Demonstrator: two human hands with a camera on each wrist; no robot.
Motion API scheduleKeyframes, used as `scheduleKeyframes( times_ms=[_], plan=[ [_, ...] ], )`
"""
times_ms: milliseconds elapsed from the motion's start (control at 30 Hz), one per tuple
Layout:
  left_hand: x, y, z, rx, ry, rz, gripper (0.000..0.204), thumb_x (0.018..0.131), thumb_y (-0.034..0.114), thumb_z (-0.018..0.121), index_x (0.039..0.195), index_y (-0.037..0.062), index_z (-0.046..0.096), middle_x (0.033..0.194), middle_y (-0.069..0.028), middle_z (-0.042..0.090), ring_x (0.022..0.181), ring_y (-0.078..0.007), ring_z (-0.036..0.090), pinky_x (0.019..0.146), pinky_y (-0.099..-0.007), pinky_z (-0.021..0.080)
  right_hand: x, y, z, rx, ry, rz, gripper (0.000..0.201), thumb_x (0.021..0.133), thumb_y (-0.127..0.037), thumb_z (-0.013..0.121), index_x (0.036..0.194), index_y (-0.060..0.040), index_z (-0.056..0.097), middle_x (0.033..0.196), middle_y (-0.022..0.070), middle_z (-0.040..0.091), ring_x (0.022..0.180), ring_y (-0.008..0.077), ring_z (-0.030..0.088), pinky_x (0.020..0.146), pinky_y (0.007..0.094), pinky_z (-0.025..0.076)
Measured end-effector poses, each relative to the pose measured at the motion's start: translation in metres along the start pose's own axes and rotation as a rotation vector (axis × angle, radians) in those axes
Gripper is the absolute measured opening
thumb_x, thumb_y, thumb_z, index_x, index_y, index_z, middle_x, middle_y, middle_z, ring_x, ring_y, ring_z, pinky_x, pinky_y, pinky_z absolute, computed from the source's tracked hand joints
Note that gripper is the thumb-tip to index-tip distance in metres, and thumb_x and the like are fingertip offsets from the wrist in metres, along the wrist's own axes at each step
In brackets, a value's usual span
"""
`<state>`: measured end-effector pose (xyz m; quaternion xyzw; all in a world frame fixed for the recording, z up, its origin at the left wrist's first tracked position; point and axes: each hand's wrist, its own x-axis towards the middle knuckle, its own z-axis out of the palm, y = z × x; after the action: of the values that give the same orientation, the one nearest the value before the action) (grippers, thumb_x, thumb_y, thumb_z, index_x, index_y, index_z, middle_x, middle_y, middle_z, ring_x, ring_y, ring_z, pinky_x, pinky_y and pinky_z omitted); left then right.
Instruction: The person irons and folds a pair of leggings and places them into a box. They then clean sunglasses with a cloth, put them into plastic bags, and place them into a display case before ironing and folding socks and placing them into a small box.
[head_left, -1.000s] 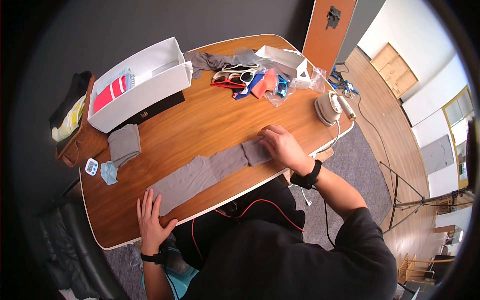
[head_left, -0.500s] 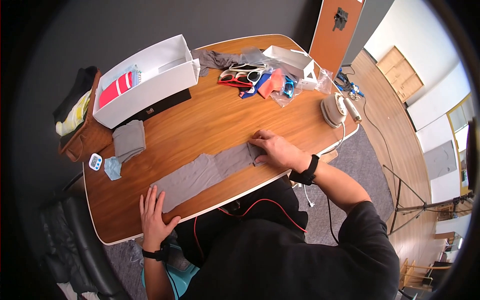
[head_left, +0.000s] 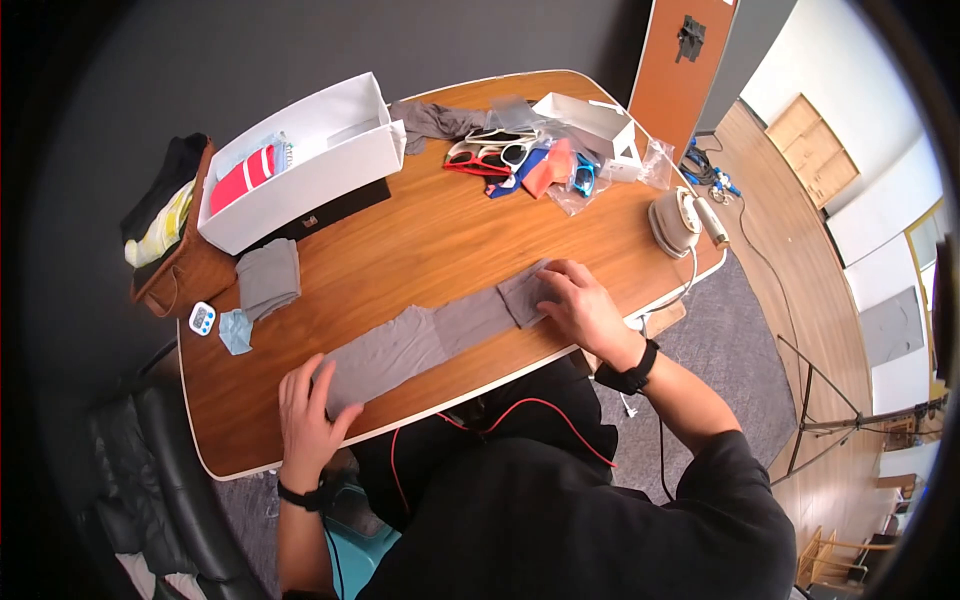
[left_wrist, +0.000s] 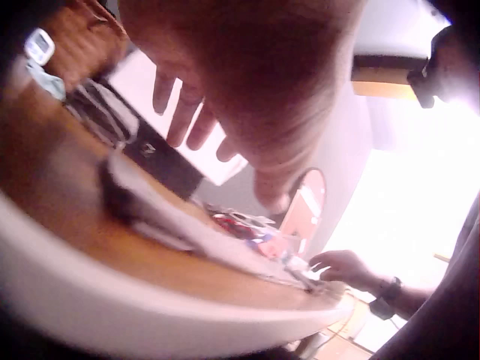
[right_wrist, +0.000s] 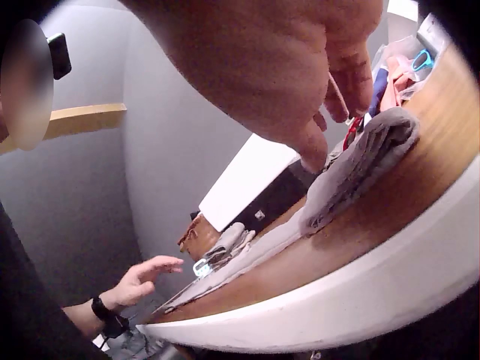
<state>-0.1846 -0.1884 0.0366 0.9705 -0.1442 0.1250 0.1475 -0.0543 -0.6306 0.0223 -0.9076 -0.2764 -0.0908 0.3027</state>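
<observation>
A long grey cloth (head_left: 390,352) lies flat across the table's near side, its right end folded into a thicker layered part (head_left: 522,296). My left hand (head_left: 308,415) is at the cloth's left end with fingers spread; both wrist views show it raised just above the table. Over the folded end is my right hand (head_left: 592,318), its fingers loosely bent. In the right wrist view, the right hand (right_wrist: 277,75) hovers by the thick folded edge (right_wrist: 360,161), pinching nothing visible; whether a fingertip touches the cloth I cannot tell.
Behind are a white box (head_left: 300,190) with folded clothes, a folded grey cloth (head_left: 268,278), a timer (head_left: 202,318), a blue cloth (head_left: 236,331), and sunglasses (head_left: 485,158) among plastic bags. An iron (head_left: 675,222) stands at the right edge.
My right hand has shifted right from over the fold, its fingers loosened from the cloth. My left hand has lifted slightly and moved a little off the cloth's left end.
</observation>
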Motion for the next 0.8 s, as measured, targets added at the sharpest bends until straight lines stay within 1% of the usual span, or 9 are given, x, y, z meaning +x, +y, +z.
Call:
scheduleKeyframes(
  times_ms=[33,100,167,233,367,400,633,733,800],
  plan=[
    [0.016,0.008,-0.001,-0.055,0.028,0.009,0.055,0.085,0.03,0.084,0.13,0.0016,0.069,0.135,-0.019,0.066,0.126,-0.0414,0.061,0.108,-0.0532,0.045,-0.008,0.006,0.005,-0.035,0.02,0.015,0.047,0.085,-0.007,0.083,0.13,-0.0027,0.068,0.13,0.0171,0.065,0.12,0.0394,0.065,0.102,0.0448,0.056],
    [0.063,0.033,0.008,-0.109,0.069,0.158,0.029,0.085,0.014,0.083,0.11,0.0029,0.074,0.105,-0.0138,0.069,0.102,-0.0372,0.066,0.091,-0.0484,0.051,-0.015,0.004,0.012,-0.043,0.118,-0.034,0.026,0.088,-0.004,0.076,0.113,-0.0004,0.074,0.118,0.0156,0.067,0.109,0.0367,0.065,0.094,0.0449,0.056],
    [0.113,0.062,0.032,-0.251,0.064,0.234,0.02,0.088,0.018,0.082,0.099,0.0038,0.074,0.095,-0.013,0.069,0.092,-0.0361,0.068,0.08,-0.0467,0.054,-0.02,0.001,0.018,-0.079,0.112,-0.058,0.027,0.087,-0.004,0.075,0.115,-0.0009,0.074,0.118,0.0154,0.067,0.109,0.0368,0.065,0.095,0.0443,0.056],
    [0.158,0.085,0.065,-0.306,-0.013,0.272,0.02,0.09,0.02,0.081,0.101,0.0041,0.075,0.096,-0.0147,0.07,0.088,-0.0368,0.07,0.075,-0.0466,0.056,-0.025,-0.002,0.021,-0.122,0.079,-0.075,0.032,0.089,-0.006,0.071,0.121,-0.0026,0.073,0.124,0.0148,0.066,0.113,0.0356,0.064,0.099,0.0432,0.053],
    [0.216,0.11,0.122,-0.313,-0.167,0.242,0.021,0.089,0.02,0.082,0.101,0.0033,0.077,0.095,-0.0162,0.073,0.088,-0.0364,0.072,0.078,-0.0462,0.057,-0.033,-0.004,0.029,-0.173,0.019,-0.086,0.037,0.092,-0.011,0.067,0.128,-0.004,0.072,0.135,0.0157,0.064,0.122,0.0335,0.061,0.104,0.0445,0.049],
    [0.221,0.114,0.126,-0.329,-0.235,0.226,0.021,0.089,0.019,0.082,0.1,0.0028,0.077,0.094,-0.0163,0.074,0.088,-0.0357,0.073,0.079,-0.0458,0.058,-0.034,-0.004,0.03,-0.168,0.023,-0.084,0.037,0.092,-0.011,0.067,0.128,-0.004,0.072,0.135,0.0157,0.064,0.122,0.0335,0.061,0.104,0.0445,0.049],
    [0.225,0.111,0.144,-0.427,-0.312,0.221,0.016,0.088,0.013,0.081,0.097,0.0004,0.078,0.09,-0.0176,0.076,0.082,-0.0338,0.075,0.076,-0.042,0.059,-0.036,-0.005,0.035,-0.177,0.042,-0.092,0.038,0.093,-0.012,0.066,0.129,-0.0044,0.071,0.136,0.0179,0.063,0.126,0.035,0.06,0.107,0.0445,0.048],
    [0.228,0.107,0.143,-0.492,-0.306,0.195,0.013,0.091,0.011,0.079,0.096,-0.0009,0.077,0.088,-0.0171,0.077,0.076,-0.0264,0.076,0.071,-0.0376,0.059,-0.035,-0.004,0.036,-0.19,0.038,-0.097,0.038,0.093,-0.013,0.066,0.13,-0.0052,0.071,0.136,0.0189,0.063,0.126,0.0353,0.06,0.107,0.0444,0.047],
    [0.235,0.103,0.143,-0.57,-0.513,-0.047,0.014,0.096,0.013,0.077,0.096,-0.0018,0.076,0.085,-0.0133,0.078,0.073,-0.0171,0.074,0.069,-0.0328,0.058,-0.036,-0.004,0.036,-0.19,0.032,-0.09,0.039,0.092,-0.014,0.066,0.13,-0.0057,0.072,0.136,0.0193,0.062,0.127,0.0354,0.06,0.107,0.0443,0.047]
  ],
)
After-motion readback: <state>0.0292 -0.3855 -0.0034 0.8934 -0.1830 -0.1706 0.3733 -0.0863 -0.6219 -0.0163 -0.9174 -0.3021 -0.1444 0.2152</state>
